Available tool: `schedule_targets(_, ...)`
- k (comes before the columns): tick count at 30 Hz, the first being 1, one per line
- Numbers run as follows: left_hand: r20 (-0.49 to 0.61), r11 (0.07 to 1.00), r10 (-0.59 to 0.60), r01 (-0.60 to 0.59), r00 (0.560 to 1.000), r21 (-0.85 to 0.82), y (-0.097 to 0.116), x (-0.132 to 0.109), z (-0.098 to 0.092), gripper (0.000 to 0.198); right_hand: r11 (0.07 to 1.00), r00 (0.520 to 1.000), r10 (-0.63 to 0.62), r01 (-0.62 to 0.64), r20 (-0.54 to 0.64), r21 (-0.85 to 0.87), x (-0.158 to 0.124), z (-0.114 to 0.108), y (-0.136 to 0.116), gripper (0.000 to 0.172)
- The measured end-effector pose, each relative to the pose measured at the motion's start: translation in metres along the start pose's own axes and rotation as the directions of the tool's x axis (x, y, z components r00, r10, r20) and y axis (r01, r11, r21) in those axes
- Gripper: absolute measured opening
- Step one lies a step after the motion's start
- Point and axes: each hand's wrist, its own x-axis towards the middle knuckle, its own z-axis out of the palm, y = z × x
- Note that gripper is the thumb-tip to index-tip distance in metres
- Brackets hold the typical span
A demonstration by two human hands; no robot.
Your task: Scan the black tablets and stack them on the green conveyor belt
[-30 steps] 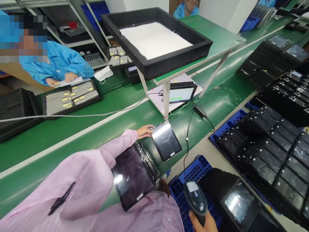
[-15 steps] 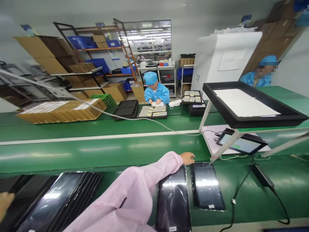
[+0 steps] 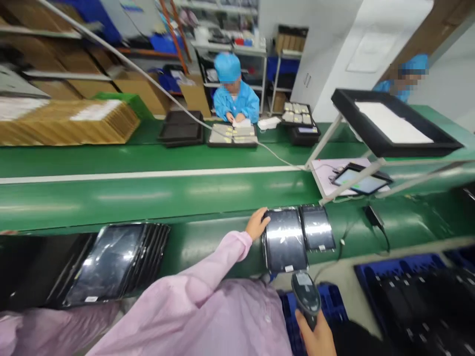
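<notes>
My left hand [image 3: 257, 224] lies at the upper left corner of a large black screen panel [image 3: 285, 240], fingers apart and touching or just beside its edge. The panel is wrapped in clear film and bears a small white label. Right beside it lies a smaller wrapped screen panel [image 3: 317, 228], also labelled. At the bottom, my right hand [image 3: 318, 338] is closed around the grip of a dark barcode scanner [image 3: 306, 294]. The scanner head points up toward the large panel's lower edge. On the left, a row of similar panels [image 3: 107, 259] leans in an overlapping stack.
A co-worker in blue [image 3: 237, 96] handles pieces over a tray [image 3: 232, 136] across the bench. At right, a stand [image 3: 386, 160] carries a black tray, with a tablet [image 3: 361, 179] beneath. Blue crates [image 3: 401, 262] sit low right. A neighbour's pink sleeve [image 3: 63, 329] shows lower left.
The view has tilted down. My left hand has moved from between the two panels' tops to the large panel's left corner. My right hand with the scanner has come into view.
</notes>
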Motion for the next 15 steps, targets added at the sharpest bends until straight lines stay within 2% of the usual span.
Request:
schedule_targets(3, -0.019, 1.000, 0.020, -0.021, 1.000, -0.022, 0.000, 0.003, 0.002, 0.053, 1.000, 0.999, -0.020, 0.020, 0.037, 0.001, -0.015, 0.005, -0.006, 0.047)
schedule_targets(7, -0.007, 0.999, 0.022, -0.022, 1.000, -0.033, -0.006, 0.006, 0.004, 0.053, 1.000, 1.000, 0.004, -0.004, 0.013, 0.001, -0.022, 0.012, -0.014, 0.043)
schedule_targets(15, -0.005, 1.000, -0.008, 0.008, 1.000, -0.030, -0.002, 0.002, 0.005, 0.054, 0.998, 0.998, -0.056, 0.055, 0.033, 0.031, -0.019, 0.016, -0.017, 0.037)
